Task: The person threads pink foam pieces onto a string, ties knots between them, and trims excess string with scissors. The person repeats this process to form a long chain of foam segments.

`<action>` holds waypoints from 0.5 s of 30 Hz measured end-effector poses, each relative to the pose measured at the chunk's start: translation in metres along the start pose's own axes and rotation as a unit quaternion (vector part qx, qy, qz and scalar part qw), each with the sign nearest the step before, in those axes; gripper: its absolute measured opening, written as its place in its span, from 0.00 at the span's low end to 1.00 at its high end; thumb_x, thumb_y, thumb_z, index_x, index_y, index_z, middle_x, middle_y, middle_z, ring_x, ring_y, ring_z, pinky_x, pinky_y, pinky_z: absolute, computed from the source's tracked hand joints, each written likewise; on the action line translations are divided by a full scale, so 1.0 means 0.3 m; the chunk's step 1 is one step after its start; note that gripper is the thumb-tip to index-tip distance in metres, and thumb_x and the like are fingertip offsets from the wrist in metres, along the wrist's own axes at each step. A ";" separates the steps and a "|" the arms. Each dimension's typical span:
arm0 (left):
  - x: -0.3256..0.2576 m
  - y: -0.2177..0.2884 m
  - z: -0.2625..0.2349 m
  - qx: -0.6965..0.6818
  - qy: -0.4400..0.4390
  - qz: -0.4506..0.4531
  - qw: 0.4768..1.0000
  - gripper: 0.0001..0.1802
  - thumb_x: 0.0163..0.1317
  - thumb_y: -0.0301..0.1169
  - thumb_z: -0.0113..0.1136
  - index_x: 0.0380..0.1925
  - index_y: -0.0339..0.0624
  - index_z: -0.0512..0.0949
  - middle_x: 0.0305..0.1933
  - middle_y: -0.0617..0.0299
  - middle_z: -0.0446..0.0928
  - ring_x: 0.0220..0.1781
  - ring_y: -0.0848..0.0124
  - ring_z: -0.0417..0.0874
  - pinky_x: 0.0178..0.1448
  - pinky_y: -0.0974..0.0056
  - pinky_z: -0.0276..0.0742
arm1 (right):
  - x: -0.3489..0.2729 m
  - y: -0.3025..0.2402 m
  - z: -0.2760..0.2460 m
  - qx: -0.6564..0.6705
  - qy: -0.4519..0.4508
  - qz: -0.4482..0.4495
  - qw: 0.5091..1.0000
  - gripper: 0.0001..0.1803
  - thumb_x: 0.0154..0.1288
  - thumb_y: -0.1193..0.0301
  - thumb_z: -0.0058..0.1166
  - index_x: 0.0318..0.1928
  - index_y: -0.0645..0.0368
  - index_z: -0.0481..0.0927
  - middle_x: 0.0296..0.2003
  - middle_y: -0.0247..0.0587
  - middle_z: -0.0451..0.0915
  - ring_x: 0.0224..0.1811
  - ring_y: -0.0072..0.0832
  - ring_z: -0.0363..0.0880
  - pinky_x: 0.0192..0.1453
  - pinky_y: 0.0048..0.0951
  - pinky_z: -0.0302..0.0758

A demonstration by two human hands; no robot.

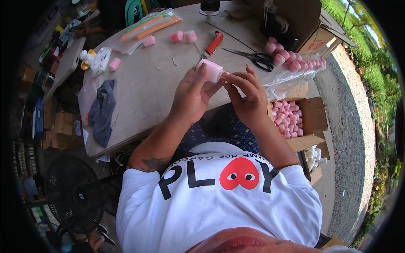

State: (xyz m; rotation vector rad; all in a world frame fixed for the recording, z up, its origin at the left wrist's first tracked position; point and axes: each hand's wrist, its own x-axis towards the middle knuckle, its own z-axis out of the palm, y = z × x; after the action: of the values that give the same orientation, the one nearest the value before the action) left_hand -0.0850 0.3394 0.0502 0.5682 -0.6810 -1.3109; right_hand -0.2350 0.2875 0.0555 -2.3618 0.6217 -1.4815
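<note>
My left hand [192,95] is closed around a short pink cylinder [211,71], pale and waxy like a candle, held tilted above the near part of the table. My right hand [246,89] pinches with thumb and forefinger at the cylinder's right end. What sits between those fingertips is too small to make out. Just beyond the hands lie a red-handled cutter knife [214,43] and a pair of scissors [253,57] with dark handles. Loose pink cylinders [176,36] stand at the far side of the table, and another [114,64] lies to the left.
A grey cloth [102,111] hangs over the table's left edge. Plastic bags [152,27] lie far left. At right, several pink cylinders [291,59] rest on clear plastic, beside a cardboard box [314,116] filled with more. A black fan [75,194] stands lower left.
</note>
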 end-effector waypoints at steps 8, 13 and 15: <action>0.006 -0.048 0.014 0.060 0.014 0.051 0.997 0.21 0.63 0.30 0.61 0.53 0.38 0.66 0.50 0.59 0.71 0.54 0.71 0.75 0.61 0.63 0.74 | -0.035 0.045 0.012 0.065 0.037 0.031 0.997 0.15 0.58 0.81 0.58 0.46 0.57 0.74 0.38 0.36 0.81 0.40 0.30 0.83 0.69 0.50 0.58; 0.013 -0.063 0.014 0.206 -0.027 0.138 0.968 0.28 0.57 0.19 0.64 0.58 0.39 0.67 0.56 0.59 0.70 0.56 0.70 0.75 0.60 0.66 0.76 | -0.011 0.017 -0.055 0.018 -0.077 0.091 0.993 0.22 0.57 0.80 0.59 0.53 0.55 0.73 0.42 0.39 0.81 0.47 0.32 0.81 0.68 0.49 0.60; 0.013 -0.058 0.017 0.281 -0.021 0.149 0.948 0.27 0.57 0.19 0.64 0.56 0.38 0.68 0.53 0.59 0.71 0.56 0.70 0.75 0.60 0.65 0.76 | 0.009 0.000 -0.089 0.068 -0.088 0.108 0.988 0.22 0.57 0.80 0.60 0.54 0.55 0.75 0.45 0.41 0.80 0.50 0.35 0.79 0.67 0.49 0.61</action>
State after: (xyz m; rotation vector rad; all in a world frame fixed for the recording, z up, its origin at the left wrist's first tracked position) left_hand -0.1001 0.3324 0.0417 0.8576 -1.1442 -0.8392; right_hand -0.2581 0.2859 0.0693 -2.2106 0.6846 -1.1703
